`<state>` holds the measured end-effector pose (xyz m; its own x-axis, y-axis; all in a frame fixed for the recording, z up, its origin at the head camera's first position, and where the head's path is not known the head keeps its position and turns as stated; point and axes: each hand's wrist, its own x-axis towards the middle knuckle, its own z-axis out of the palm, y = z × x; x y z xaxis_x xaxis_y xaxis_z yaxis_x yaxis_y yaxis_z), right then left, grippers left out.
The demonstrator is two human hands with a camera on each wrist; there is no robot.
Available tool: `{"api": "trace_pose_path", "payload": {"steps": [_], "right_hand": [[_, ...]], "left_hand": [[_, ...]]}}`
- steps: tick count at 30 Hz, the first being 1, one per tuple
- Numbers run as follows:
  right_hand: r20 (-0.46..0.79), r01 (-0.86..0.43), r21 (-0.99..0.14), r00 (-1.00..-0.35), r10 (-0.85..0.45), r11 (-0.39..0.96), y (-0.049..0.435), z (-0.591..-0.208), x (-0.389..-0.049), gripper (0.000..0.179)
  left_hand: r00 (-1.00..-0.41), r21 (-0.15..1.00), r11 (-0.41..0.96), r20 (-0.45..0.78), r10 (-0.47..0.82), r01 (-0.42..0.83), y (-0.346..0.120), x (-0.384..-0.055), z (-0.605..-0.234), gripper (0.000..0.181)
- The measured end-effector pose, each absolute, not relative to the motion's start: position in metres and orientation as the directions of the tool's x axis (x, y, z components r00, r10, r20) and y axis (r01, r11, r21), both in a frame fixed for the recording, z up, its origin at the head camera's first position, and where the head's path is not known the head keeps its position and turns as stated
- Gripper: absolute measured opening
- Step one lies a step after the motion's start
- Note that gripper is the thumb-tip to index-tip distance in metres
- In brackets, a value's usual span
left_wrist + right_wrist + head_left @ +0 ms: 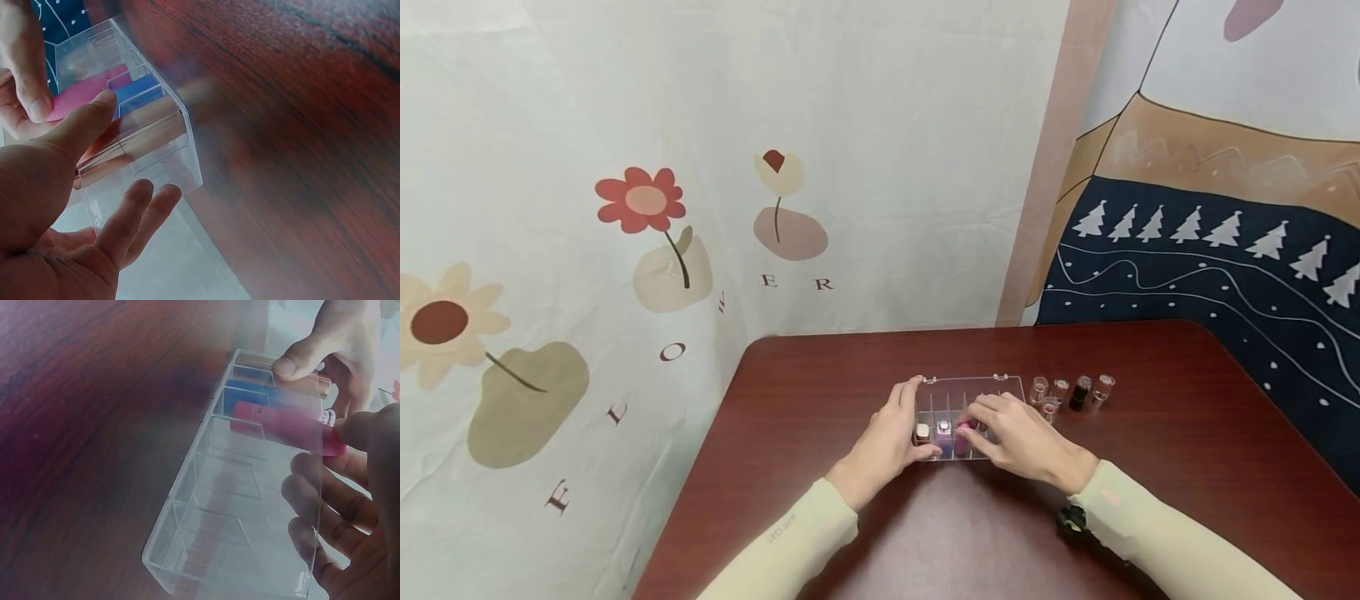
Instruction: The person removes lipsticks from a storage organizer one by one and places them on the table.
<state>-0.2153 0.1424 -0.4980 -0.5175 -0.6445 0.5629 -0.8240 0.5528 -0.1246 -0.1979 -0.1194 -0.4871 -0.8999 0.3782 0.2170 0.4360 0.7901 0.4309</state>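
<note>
A clear plastic divided lipstick organizer (968,386) stands on the table. My left hand (882,437) grips its left end, thumb over the front and fingers along the side. My right hand (1018,437) pinches the top of a pink lipstick tube (281,428), whose lower part is inside a compartment. Beside it in the box stand a tube with a blue base (139,94) and a rose-gold tube (134,140) at the left end. The compartments right of the pink tube show bare in the right wrist view.
Right of the organizer stand several small lipsticks with clear caps, among them a black one (1080,393) and a clear one (1103,389). The dark red table (820,383) meets a printed curtain (880,167) at the back. A dark watch (1071,518) is on the right wrist.
</note>
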Motion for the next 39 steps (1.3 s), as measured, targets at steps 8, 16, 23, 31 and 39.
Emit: {"api": "trace_pose_path", "payload": {"steps": [8, 16, 23, 31, 39], "right_hand": [[0.569, -0.812, -0.153, -0.538, -0.622, 0.563, 0.145, -0.493, -0.215, 0.013], [0.586, -0.810, -0.162, -0.539, -0.605, 0.564, 0.150, -0.489, -0.214, 0.016], [0.618, -0.815, -0.166, -0.525, -0.585, 0.556, 0.156, -0.483, -0.214, 0.018], [0.628, -0.784, -0.161, -0.551, -0.550, 0.600, 0.168, -0.474, -0.210, 0.022], [0.638, -0.773, -0.172, -0.560, -0.529, 0.611, 0.183, -0.469, -0.209, 0.028]], "left_hand": [[-0.900, 0.442, 0.783, 0.221, 0.377, 0.437, -0.119, -0.199, -0.490, 0.114], [-0.892, 0.437, 0.778, 0.228, 0.390, 0.452, -0.119, -0.200, -0.491, 0.116], [-0.893, 0.429, 0.784, 0.234, 0.384, 0.449, -0.120, -0.200, -0.491, 0.116], [-0.902, 0.429, 0.794, 0.227, 0.366, 0.430, -0.120, -0.200, -0.487, 0.116], [-0.910, 0.445, 0.794, 0.206, 0.359, 0.414, -0.119, -0.198, -0.489, 0.117]]}}
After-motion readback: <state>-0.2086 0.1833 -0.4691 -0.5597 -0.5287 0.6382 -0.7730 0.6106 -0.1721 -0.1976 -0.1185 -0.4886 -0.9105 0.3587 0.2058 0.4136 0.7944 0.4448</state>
